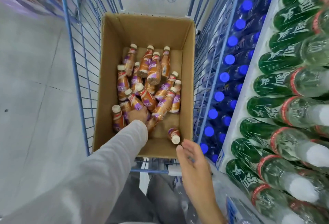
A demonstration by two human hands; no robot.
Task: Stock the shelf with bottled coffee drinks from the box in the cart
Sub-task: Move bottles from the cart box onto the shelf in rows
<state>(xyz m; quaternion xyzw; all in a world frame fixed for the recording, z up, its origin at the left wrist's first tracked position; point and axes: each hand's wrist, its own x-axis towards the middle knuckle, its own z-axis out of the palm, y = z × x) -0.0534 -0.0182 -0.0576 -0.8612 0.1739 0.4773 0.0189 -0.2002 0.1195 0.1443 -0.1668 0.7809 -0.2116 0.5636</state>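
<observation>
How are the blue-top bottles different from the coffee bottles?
The blue-top bottles have blue caps; the coffee bottles have cream caps. Blue-top bottles line up in neat rows outside the cart; coffee bottles lie jumbled in the cardboard box. Both are capped bottles.

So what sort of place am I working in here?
Most likely a supermarket drinks aisle: a blue wire cart holds a cardboard box of bottled coffee drinks, and beside it are packed rows of blue-capped bottles and green-labelled bottles.

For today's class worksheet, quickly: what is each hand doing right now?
Left hand: down among the coffee bottles in the box; fingers hidden, grip cannot be told.
Right hand: open, holding nothing.
</observation>
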